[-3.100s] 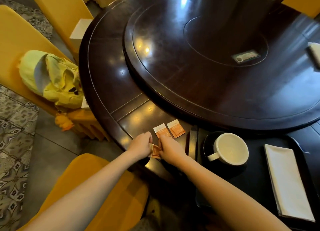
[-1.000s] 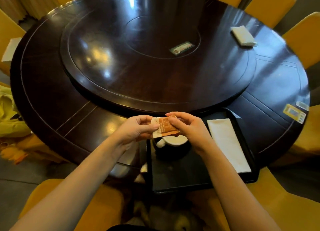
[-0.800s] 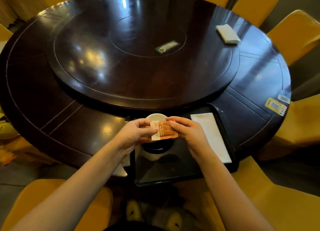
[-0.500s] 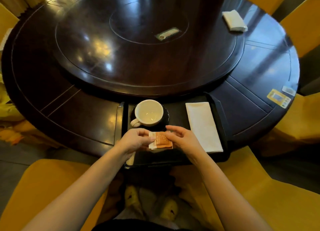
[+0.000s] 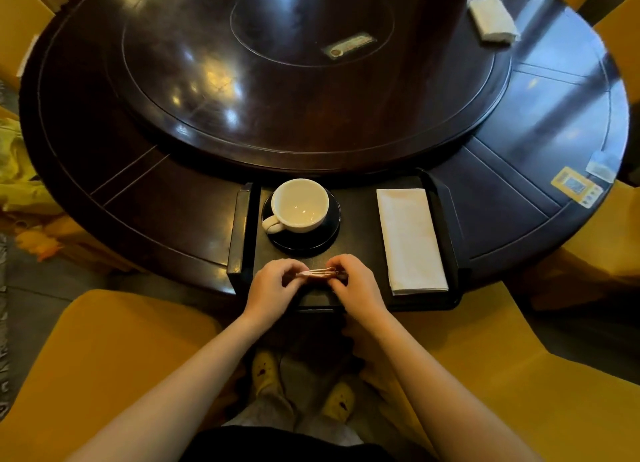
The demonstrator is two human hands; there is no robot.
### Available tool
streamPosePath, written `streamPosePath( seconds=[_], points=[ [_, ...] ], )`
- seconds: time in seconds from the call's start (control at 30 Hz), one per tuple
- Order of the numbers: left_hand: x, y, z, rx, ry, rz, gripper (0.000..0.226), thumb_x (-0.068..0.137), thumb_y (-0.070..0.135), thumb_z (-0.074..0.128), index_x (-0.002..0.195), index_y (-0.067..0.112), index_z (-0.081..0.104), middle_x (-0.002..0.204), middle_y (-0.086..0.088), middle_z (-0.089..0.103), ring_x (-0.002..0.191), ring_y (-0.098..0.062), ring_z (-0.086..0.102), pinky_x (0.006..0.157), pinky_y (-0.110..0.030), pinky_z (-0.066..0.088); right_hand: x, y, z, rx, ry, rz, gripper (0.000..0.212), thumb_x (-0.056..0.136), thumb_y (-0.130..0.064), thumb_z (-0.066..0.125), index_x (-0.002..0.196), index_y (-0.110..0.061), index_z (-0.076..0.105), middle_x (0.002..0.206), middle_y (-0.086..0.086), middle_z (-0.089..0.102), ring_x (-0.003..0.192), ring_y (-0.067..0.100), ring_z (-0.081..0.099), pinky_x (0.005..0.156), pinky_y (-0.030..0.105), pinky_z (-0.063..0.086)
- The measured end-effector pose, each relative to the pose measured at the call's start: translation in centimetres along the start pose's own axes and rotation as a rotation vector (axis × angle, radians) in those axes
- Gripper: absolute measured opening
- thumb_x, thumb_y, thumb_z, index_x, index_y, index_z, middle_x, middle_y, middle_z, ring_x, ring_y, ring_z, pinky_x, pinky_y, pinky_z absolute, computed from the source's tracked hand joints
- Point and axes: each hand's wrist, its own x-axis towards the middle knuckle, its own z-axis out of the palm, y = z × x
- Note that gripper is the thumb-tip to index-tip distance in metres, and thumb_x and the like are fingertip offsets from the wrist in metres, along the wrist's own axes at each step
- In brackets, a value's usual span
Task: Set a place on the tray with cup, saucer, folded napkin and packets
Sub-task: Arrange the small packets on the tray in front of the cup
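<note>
A black tray (image 5: 360,226) rests at the near edge of the dark round table. On its left part a white cup (image 5: 299,205) stands on a black saucer (image 5: 304,245), handle toward the near left. A folded white napkin (image 5: 408,240) lies along the tray's right side. Just in front of the saucer, low over the tray, my left hand (image 5: 273,287) and my right hand (image 5: 356,287) pinch a small stack of orange and white packets (image 5: 317,273) between them, seen edge-on. Whether the stack touches the tray is unclear.
A raised turntable (image 5: 311,81) fills the table's middle, with a small card (image 5: 348,46) on it. A second folded white cloth (image 5: 491,18) lies far right. Stickers (image 5: 576,186) mark the right rim. Yellow chairs (image 5: 114,364) ring the table; yellow cloth (image 5: 17,164) lies at left.
Both hands carried the packets from the table left of the tray to the spot in front of the saucer. The stack has turned from face-up to edge-on and dropped lower.
</note>
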Motion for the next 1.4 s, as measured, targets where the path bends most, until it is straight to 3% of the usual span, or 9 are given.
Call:
streamPosePath(
  seconds=[0.1,0.3,0.47,0.6,0.8,1.0,1.1,1.2,1.4],
  points=[
    [-0.1,-0.8,0.5,0.021,-0.015,0.011,0.019,0.082,0.008,0.066,0.097,0.019,0.068,0.093,0.007,0.065,0.090,-0.007,0.059,0.083,-0.022,0.049,-0.2,0.7,0.3,-0.011,0.000,0.034,0.019,0.085,-0.011,0.063,0.101,-0.020,0.061,0.099,-0.006,0.059,0.091,0.006,0.056,0.082,0.021,0.051],
    [0.6,-1.3,0.5,-0.052,-0.011,-0.029,0.017,0.084,0.014,0.065,0.099,0.020,0.067,0.093,0.010,0.065,0.089,-0.001,0.057,0.077,-0.013,0.044,0.0,0.8,0.1,0.054,0.014,0.079,0.016,0.086,-0.015,0.064,0.101,-0.016,0.065,0.096,-0.001,0.066,0.087,0.011,0.061,0.080,0.026,0.053],
    [1.5,-2.2,-0.4,-0.146,-0.021,-0.248,0.015,0.082,0.012,0.068,0.096,0.017,0.069,0.086,0.007,0.066,0.081,-0.006,0.060,0.069,-0.017,0.048,0.4,1.1,-0.7,0.122,0.043,0.207,0.008,0.084,-0.020,0.067,0.090,-0.018,0.071,0.085,-0.007,0.067,0.081,0.007,0.062,0.074,0.020,0.050],
    [1.9,-3.0,-1.5,-0.250,-0.101,-0.416,0.020,0.082,0.007,0.067,0.101,0.009,0.068,0.083,0.001,0.067,0.078,-0.013,0.065,0.059,-0.020,0.053,1.1,1.2,-1.5,0.032,-0.033,0.278,0.009,0.086,-0.018,0.064,0.093,-0.015,0.070,0.091,0.002,0.070,0.072,0.008,0.062,0.072,0.024,0.054],
    [2.7,-1.7,-1.2,-0.190,-0.225,-0.414,0.026,0.082,0.009,0.068,0.107,0.014,0.067,0.097,-0.003,0.068,0.087,-0.013,0.064,0.059,-0.019,0.051,1.3,0.1,0.0,-0.010,-0.051,0.267,0.017,0.089,-0.017,0.060,0.103,-0.013,0.070,0.088,0.003,0.069,0.077,0.011,0.062,0.082,0.033,0.056],
    [3.0,-1.4,-1.0,-0.133,-0.279,-0.401,0.030,0.083,0.008,0.066,0.112,0.013,0.066,0.103,-0.007,0.068,0.089,-0.016,0.066,0.067,-0.023,0.056,0.7,-0.1,1.0,0.099,0.062,0.320,0.015,0.090,-0.013,0.058,0.103,-0.013,0.065,0.078,0.000,0.067,0.065,0.010,0.065,0.066,0.023,0.057],
    [3.2,-1.4,-1.0,-0.072,-0.329,-0.387,0.029,0.084,0.010,0.065,0.113,0.014,0.065,0.106,-0.007,0.066,0.091,-0.016,0.066,0.071,-0.026,0.057,0.6,-0.1,1.4,0.070,0.080,0.326,0.013,0.090,-0.015,0.057,0.101,-0.014,0.066,0.092,0.003,0.068,0.075,0.011,0.065,0.069,0.026,0.057],
    [3.4,-1.4,-1.0,0.044,-0.355,-0.328,0.032,0.084,0.015,0.066,0.116,0.017,0.061,0.113,-0.007,0.062,0.096,-0.018,0.063,0.073,-0.029,0.057,0.7,0.0,1.4,-0.032,0.073,0.312,0.019,0.091,-0.019,0.056,0.108,-0.015,0.065,0.106,0.004,0.065,0.087,0.009,0.058,0.072,0.022,0.047],
    [2.6,-1.3,-0.9,0.284,-0.319,-0.167,0.064,0.078,0.030,0.071,0.134,0.021,0.042,0.132,-0.007,0.040,0.109,-0.021,0.053,0.092,-0.034,0.050,0.6,-0.2,1.2,-0.068,0.053,0.209,0.029,0.095,-0.020,0.049,0.123,-0.015,0.057,0.119,0.005,0.058,0.106,0.016,0.056,0.087,0.028,0.047]
  ],
)
